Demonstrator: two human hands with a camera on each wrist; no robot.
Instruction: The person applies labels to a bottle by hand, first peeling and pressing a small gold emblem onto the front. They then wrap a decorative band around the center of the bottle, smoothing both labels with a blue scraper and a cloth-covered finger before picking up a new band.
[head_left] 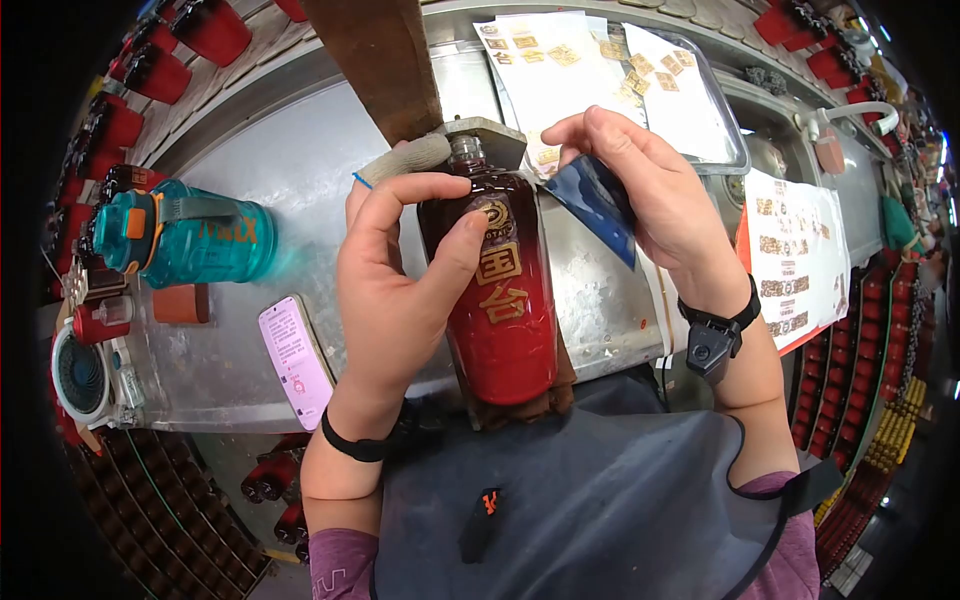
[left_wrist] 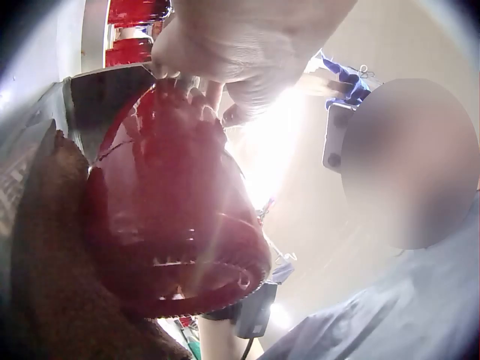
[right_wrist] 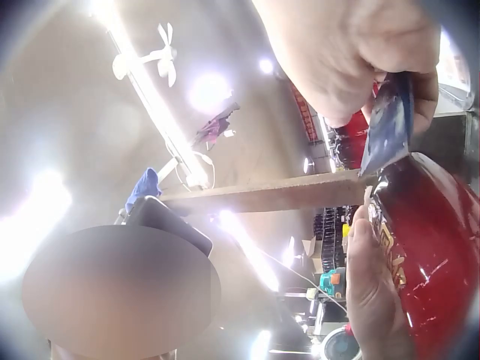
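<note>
A dark red bottle (head_left: 500,300) with gold characters lies neck-away on a brown cradle at the front of the metal bench (head_left: 280,170). My left hand (head_left: 400,270) grips its shoulder, thumb on the gold emblem; the left wrist view shows the bottle's base (left_wrist: 172,225) from below. My right hand (head_left: 640,190) pinches a dark blue plastic sheet (head_left: 595,200) beside the bottle's neck. The right wrist view shows the blue sheet (right_wrist: 388,124) just above the red bottle (right_wrist: 435,240).
A teal water bottle (head_left: 190,235) lies at the left, a pink phone (head_left: 295,360) near the front edge. A clear tray (head_left: 715,120) with label sheets sits behind, another label sheet (head_left: 795,255) hangs right. Red bottles (head_left: 150,70) fill crates all around. A wooden post (head_left: 385,60) rises behind.
</note>
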